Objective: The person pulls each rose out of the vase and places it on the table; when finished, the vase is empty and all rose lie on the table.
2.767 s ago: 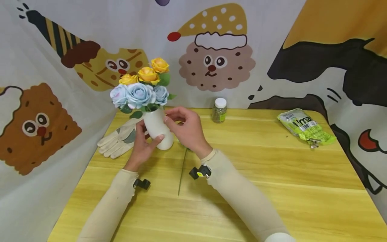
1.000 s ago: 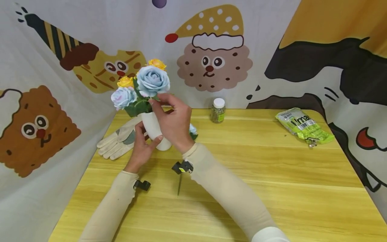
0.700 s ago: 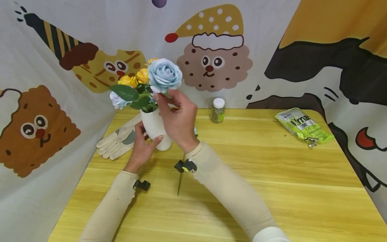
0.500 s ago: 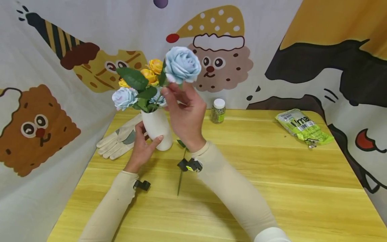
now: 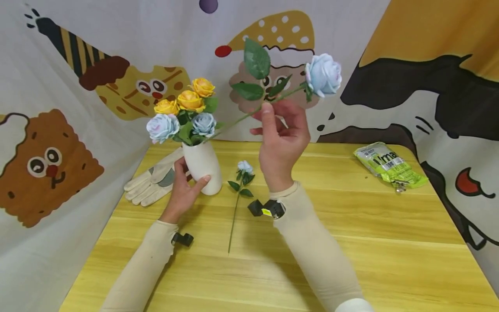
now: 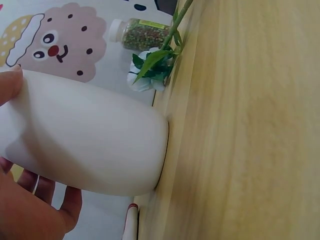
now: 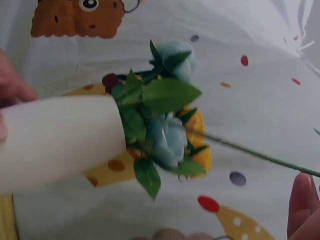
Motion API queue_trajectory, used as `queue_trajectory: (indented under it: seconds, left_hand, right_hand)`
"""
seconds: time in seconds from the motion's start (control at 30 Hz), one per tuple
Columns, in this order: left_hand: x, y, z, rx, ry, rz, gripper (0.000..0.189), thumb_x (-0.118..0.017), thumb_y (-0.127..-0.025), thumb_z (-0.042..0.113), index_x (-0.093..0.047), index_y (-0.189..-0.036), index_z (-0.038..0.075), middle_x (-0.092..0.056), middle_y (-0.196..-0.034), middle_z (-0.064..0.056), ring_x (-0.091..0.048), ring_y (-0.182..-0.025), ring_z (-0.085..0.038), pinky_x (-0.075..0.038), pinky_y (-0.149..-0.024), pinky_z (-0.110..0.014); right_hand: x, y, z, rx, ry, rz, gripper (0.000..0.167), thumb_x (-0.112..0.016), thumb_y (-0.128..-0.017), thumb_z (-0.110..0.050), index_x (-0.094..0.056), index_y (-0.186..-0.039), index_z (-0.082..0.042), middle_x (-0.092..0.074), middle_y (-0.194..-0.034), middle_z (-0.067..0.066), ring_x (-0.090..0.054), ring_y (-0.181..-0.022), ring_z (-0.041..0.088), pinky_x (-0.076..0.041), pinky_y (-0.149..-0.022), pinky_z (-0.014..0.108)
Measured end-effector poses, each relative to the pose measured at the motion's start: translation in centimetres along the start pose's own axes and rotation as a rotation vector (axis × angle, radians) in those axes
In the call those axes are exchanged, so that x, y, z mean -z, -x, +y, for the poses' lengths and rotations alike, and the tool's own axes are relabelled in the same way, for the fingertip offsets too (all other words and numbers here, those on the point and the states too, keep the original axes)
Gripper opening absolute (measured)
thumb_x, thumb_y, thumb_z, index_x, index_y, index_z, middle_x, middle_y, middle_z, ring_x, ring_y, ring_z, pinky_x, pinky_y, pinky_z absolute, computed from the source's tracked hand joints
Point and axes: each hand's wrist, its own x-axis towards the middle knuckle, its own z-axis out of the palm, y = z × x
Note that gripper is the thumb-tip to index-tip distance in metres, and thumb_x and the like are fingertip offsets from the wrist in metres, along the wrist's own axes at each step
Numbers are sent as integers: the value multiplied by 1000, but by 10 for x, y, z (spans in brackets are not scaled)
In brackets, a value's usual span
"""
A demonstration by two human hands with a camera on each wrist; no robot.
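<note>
My left hand (image 5: 185, 186) grips a white vase (image 5: 202, 167) low on its side; the left wrist view shows the vase's base (image 6: 155, 150) at the tabletop. Several artificial yellow roses (image 5: 191, 101) and two pale blue roses (image 5: 163, 128) stand in the vase. Up and to the right, my right hand (image 5: 284, 145) pinches the stem of another pale blue artificial rose (image 5: 323, 75) between thumb and fingers. That stem (image 7: 250, 151) slants down leftward, its lower end overlapping the blooms by the vase mouth. A further blue rose (image 5: 244, 167) lies on the table between my hands.
White work gloves (image 5: 150, 184) lie left of the vase. A green and silver packet (image 5: 390, 164) rests at the back right of the wooden table (image 5: 370, 242). The left wrist view shows a white-capped jar (image 6: 142, 34) near the fallen rose. A printed cloth hangs behind.
My right hand has taken a blue rose from the bunch in the vase and drawn it up and to the right, its stem now slanting. The left hand stays on the vase.
</note>
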Motion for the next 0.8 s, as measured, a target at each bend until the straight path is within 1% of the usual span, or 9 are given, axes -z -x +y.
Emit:
queue_trajectory:
  seconds: [0.1, 0.17, 0.23, 0.3, 0.4, 0.47, 0.63, 0.7, 0.8]
  left_hand:
    - [0, 0, -2, 0, 6, 2, 76, -72, -97, 4, -23, -156, -1, -35, -151, -28, -41, -141, -40, -34, -119, -62]
    - [0, 0, -2, 3, 7, 3, 76, -72, -97, 4, -23, -156, 0, -35, -151, -27, -41, -142, -39, -33, -119, -62]
    - [0, 0, -2, 3, 3, 7, 77, -72, -97, 5, -23, -156, -1, -36, -151, -27, -41, -142, -38, -33, -118, -63]
    - [-1, 0, 0, 4, 3, 8, 77, -72, -97, 5, -23, -155, -2, -36, -150, -28, -41, -143, -39, -33, -118, -64]
    - [-1, -1, 0, 9, -2, 7, 76, -72, -97, 5, -23, -155, -3, -36, -150, -29, -41, -143, -41, -33, -118, -64]
    - [0, -2, -5, 14, 3, 6, 76, -72, -97, 5, -23, -155, -2, -35, -150, -30, -40, -143, -41, -32, -119, -64]
    - [1, -8, -28, 11, -8, 15, 80, -73, -96, 5, -22, -157, 2, -35, -153, -27, -40, -144, -39, -32, -119, -64]
    - [1, -9, -33, 7, -13, 21, 81, -74, -96, 5, -22, -158, 4, -36, -153, -24, -41, -144, -37, -33, -119, -63]
    - [1, -10, -37, -1, -11, 21, 80, -75, -96, 8, -24, -157, 6, -38, -152, -20, -42, -143, -32, -34, -118, -61]
  right_hand:
    - [13, -3, 2, -66, 3, 30, 15, -72, -97, 0, -65, -110, 1, -73, -94, 1, -77, -71, 19, -59, -52, 31]
    - [22, -4, 4, -121, 15, 38, 15, -72, -97, -1, -66, -111, -1, -72, -94, 4, -77, -68, 18, -58, -51, 30]
    - [32, -4, 7, -183, 28, 40, 17, -73, -97, -3, -66, -113, -1, -71, -94, 5, -76, -66, 17, -58, -51, 29]
    - [42, -4, 11, -242, 40, 30, 20, -73, -98, -5, -65, -115, 2, -71, -93, 5, -75, -64, 17, -58, -51, 28]
    - [56, -3, 17, -311, 68, 11, 26, -75, -98, -8, -64, -118, 5, -72, -93, 4, -73, -62, 15, -57, -51, 27]
    - [63, -1, 20, -351, 86, -10, 27, -76, -98, -9, -65, -119, 4, -72, -93, 3, -72, -61, 14, -57, -50, 26]
    - [76, 4, 25, -453, 143, -65, 23, -78, -97, -12, -70, -117, -5, -73, -96, 4, -72, -61, 13, -58, -51, 26]
    - [82, 7, 28, -493, 177, -96, 23, -79, -97, -14, -70, -117, -6, -73, -96, 3, -72, -62, 14, -58, -51, 27]
    - [93, 12, 33, -541, 238, -156, 26, -78, -97, -15, -70, -119, -2, -75, -97, 4, -73, -63, 13, -59, -51, 28]
